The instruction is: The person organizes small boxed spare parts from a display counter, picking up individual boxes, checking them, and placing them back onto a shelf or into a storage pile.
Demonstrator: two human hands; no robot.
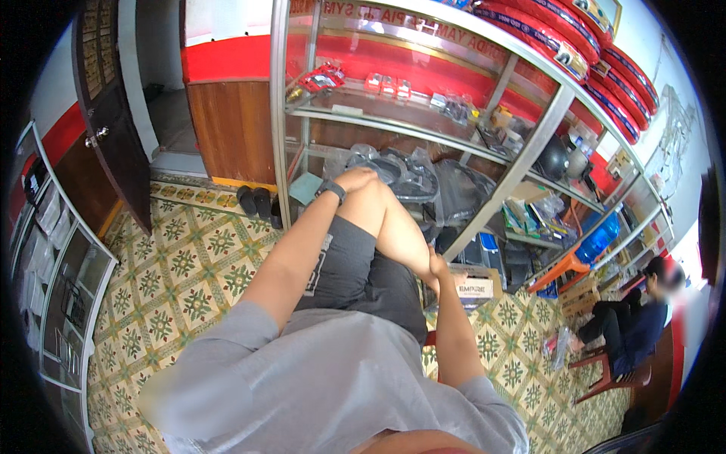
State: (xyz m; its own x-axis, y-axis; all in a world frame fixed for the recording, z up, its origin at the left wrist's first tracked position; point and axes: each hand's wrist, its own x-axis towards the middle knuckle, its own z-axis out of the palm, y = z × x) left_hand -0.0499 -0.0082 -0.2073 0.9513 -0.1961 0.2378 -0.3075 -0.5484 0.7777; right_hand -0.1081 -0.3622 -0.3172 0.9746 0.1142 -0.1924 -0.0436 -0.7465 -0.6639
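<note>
I am seated with one bare leg crossed over the other. My left hand [356,180], with a dark watch [331,190] on its wrist, rests on the raised knee [363,204]; its fingers are partly hidden. Lower down to the right, my right hand [438,264] is closed around the lower leg [405,244] of the crossed leg. I see no object in either hand. Just past the right hand, a cardboard box [476,286] with printing on it sits low beside the display cabinet. Dark grey shorts [346,255] cover my thighs.
A glass display cabinet [278,113] with packaged parts stands before me, red-wrapped tires [544,28] on top. Slippers [255,201] lie on the tiled floor [198,301]. Another cabinet [74,227] and a door [108,113] are left. A person [641,323] sits at right.
</note>
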